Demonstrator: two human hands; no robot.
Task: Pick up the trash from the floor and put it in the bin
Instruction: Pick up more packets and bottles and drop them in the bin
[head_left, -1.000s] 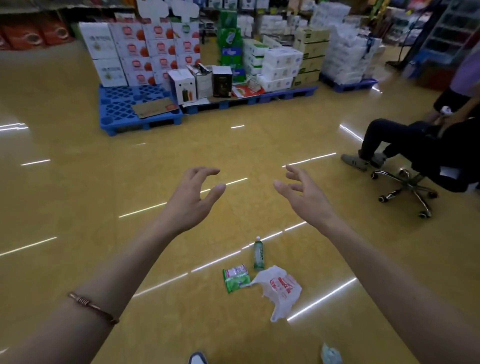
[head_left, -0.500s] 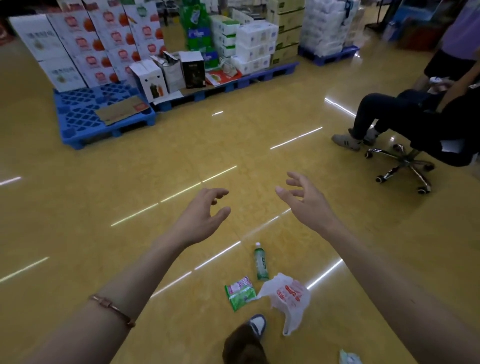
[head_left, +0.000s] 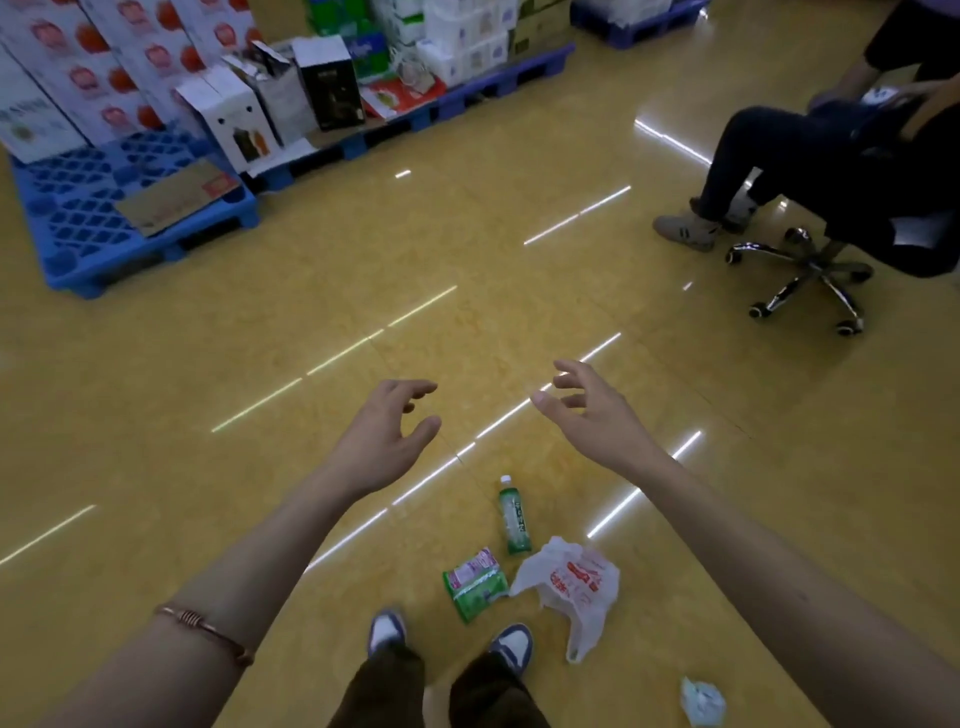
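The yellow floor (head_left: 467, 249) is filling most of the frame. Blue pallets (head_left: 98, 228) stacked with boxes are sitting at upper left. A seated person on a wheeled chair (head_left: 810, 270) is occupying the upper right.

The wearer's arms are reaching forward through the middle of the frame. The left hand (head_left: 387, 436) is hanging wide with fingers loosely curled, gripping nothing. The right hand (head_left: 597, 410) is likewise spread and empty. Both are hovering well above the floor.

The trash is lying at lower centre, just ahead of the wearer's shoes (head_left: 387, 631):
- a white plastic bag (head_left: 576, 587) with red print, crumpled flat;
- a green wrapper (head_left: 475, 584) just left of the bag;
- a green bottle (head_left: 514, 517) lying on its side above them;
- a small crumpled wad (head_left: 701, 701) near the bottom edge, apart from the rest.

No bin is showing anywhere in the frame.

Risks, as judged:
- the bottle is likely rolling away if nudged on the slick floor;
- the limp bag is slipping from a shallow pinch;
- the wad is getting overlooked, sitting off to the right;
- a foot is treading on the wrapper, being so near.
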